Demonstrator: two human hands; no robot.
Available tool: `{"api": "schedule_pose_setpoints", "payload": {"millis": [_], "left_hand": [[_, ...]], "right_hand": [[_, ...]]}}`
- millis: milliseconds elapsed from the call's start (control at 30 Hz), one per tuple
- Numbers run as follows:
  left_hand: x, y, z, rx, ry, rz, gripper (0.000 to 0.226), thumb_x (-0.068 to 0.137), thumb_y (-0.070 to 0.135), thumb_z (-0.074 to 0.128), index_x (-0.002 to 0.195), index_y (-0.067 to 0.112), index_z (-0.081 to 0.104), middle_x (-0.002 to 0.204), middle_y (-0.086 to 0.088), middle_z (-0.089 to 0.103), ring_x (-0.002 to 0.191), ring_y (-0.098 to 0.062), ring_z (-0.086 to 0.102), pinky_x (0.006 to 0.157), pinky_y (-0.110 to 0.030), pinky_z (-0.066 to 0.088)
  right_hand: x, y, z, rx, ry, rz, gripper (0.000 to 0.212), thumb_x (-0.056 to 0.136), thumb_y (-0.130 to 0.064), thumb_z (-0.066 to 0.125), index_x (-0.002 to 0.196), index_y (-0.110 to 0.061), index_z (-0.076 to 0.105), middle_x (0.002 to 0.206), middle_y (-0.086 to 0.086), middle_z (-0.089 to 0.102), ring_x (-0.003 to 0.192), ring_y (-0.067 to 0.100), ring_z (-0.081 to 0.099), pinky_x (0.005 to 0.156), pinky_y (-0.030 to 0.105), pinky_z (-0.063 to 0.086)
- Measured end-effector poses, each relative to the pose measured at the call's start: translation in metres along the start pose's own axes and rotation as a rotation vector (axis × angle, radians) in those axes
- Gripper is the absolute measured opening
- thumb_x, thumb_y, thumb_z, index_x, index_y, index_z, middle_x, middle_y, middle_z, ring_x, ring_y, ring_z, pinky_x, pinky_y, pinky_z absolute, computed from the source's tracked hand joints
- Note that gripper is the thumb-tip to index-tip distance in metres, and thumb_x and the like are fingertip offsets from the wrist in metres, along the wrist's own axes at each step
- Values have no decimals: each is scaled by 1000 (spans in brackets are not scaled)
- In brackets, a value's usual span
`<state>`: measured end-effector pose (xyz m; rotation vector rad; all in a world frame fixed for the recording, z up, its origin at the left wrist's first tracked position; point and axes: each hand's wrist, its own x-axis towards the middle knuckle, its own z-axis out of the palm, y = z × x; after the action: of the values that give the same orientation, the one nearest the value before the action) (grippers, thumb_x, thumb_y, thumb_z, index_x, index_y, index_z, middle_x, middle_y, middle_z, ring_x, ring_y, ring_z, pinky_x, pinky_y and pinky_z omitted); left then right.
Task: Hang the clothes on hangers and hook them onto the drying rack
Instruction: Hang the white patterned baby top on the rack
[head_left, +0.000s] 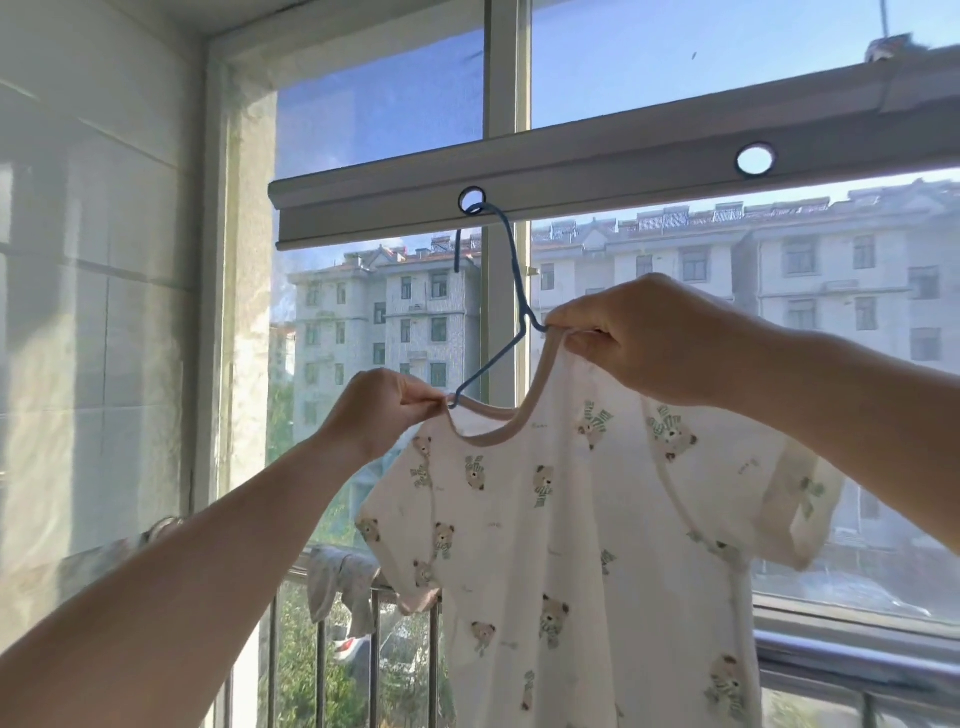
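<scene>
Up by the window, the blue hanger (511, 291) has its hook through the left-hand hole (471, 199) of the drying rack bar (571, 176), close to the bar's left end. A second hole (755, 159) farther right along the bar stands free. The hanger tilts, its left shoulder lower than its right. The white bear-print shirt (587, 545) is on it, the pink-edged neckline sagging in a curve between the two hands. The left hand (382, 410) pinches the collar edge right at the hanger's lower shoulder tip; the right hand (639, 338) pinches the collar at the upper shoulder, fingers curled round the fabric. The shirt's body hangs down loose below, sleeves spread to either side, its left sleeve hem near the balcony railing (395, 649). A small grey garment (340, 584) is draped over that railing, just left of the shirt. Between the bar's left end and the tiled wall (93, 312) there is open air.
</scene>
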<state>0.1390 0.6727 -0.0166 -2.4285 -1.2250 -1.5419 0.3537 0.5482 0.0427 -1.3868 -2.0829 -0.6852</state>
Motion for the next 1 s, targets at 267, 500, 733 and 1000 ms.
{"api": "schedule_pose_setpoints", "payload": {"millis": [267,500,733,1000], "left_hand": [[4,18,2,-285,-72,22,17,85,16,62,86,31,70,72,22,70,76,5,65,74,-6,47],[1,16,0,-136,-135,77,18,90,18,54,99,20,69,87,4,72,84,-11,65,76,-18,50],[0,8,4,-44,-111,48,17,93,21,50,97,20,67,92,-18,68,89,-36,61,80,-41,50],[-7,30,5,-105,-65,110,40,89,3,45,124,21,54,119,6,56,109,-7,50,86,-17,39]], "right_hand": [[-6,0,-7,-15,-10,24,34,96,-27,45,129,-28,54,128,1,60,109,20,59,90,30,46],[-19,7,-26,-84,-90,102,25,91,-39,52,102,-24,69,84,-12,64,80,11,59,78,34,50],[-41,16,-50,-15,-304,295,29,76,-44,69,100,-27,67,102,-13,68,88,8,61,82,26,47],[-22,-19,-41,28,-245,207,44,75,-48,68,111,-24,63,86,-20,53,80,7,53,67,21,39]]}}
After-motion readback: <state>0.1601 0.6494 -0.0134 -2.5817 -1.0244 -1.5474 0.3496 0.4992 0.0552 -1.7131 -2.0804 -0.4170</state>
